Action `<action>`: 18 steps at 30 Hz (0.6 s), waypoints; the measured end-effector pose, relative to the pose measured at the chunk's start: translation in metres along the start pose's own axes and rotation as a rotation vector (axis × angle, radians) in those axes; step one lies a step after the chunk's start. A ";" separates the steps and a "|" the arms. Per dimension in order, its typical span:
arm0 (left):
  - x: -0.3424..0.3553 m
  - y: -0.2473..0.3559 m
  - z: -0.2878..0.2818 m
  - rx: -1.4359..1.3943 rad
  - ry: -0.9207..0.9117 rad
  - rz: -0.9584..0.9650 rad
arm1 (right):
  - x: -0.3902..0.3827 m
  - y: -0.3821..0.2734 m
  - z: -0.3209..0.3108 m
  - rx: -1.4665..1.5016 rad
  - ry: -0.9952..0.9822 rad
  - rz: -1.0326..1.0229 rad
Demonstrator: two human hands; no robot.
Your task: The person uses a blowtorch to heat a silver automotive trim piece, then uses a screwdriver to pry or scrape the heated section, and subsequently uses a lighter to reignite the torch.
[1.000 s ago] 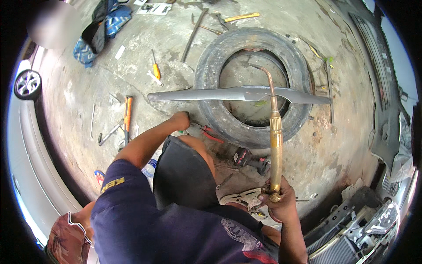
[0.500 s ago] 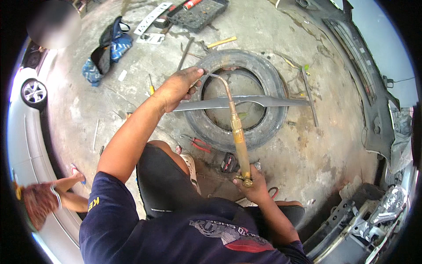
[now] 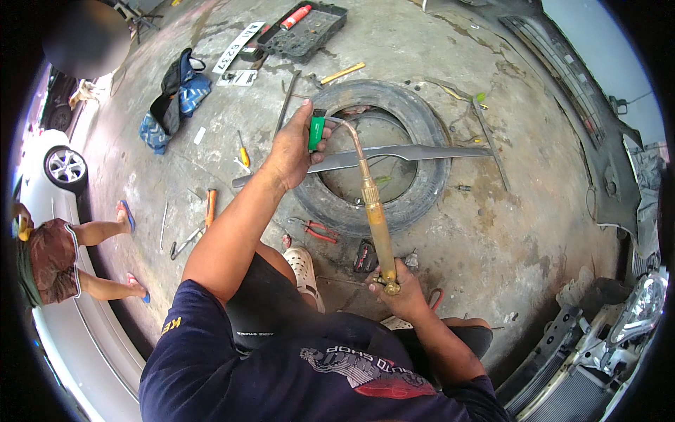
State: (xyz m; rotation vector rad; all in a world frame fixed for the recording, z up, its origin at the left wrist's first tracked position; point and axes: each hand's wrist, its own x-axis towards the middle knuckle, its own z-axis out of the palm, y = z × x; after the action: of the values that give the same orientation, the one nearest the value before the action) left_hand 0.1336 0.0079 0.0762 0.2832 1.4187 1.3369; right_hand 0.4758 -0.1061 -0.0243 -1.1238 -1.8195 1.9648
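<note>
- Lifted off the tyre since half a second ago, the left hand (image 3: 292, 151) now grips a green lighter (image 3: 316, 130) right beside the bent torch tip (image 3: 341, 123).
- Right hand (image 3: 401, 292) is closed around the base of the brass torch (image 3: 373, 204), held low near the knee.
- Both hover above the old tyre (image 3: 415, 204), which carries a grey metal strip (image 3: 415, 151).
- Red pliers (image 3: 318, 231) lie just beside the tyre on the concrete floor (image 3: 506, 232).

The lower part of the green lighter (image 3: 316, 131) is covered by the fingers of the left hand (image 3: 292, 151). The torch (image 3: 373, 204) valve is wrapped by right hand (image 3: 399, 292) fingers. The grey strip (image 3: 394, 153) is crossed by the torch just beside the left fingertips.
</note>
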 end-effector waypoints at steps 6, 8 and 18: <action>0.016 -0.016 0.010 -0.121 -0.140 -0.027 | 0.000 -0.004 0.004 0.027 0.099 0.068; 0.011 -0.015 0.023 -0.093 -0.069 -0.020 | -0.001 -0.003 0.004 0.079 0.117 0.106; 0.018 -0.016 0.012 -0.154 -0.151 -0.056 | -0.003 -0.006 0.006 0.098 0.094 0.129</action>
State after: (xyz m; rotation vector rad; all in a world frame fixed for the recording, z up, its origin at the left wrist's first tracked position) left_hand 0.1438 0.0232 0.0566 0.2354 1.1834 1.3428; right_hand 0.4721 -0.1114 -0.0180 -1.3082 -1.6234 2.0094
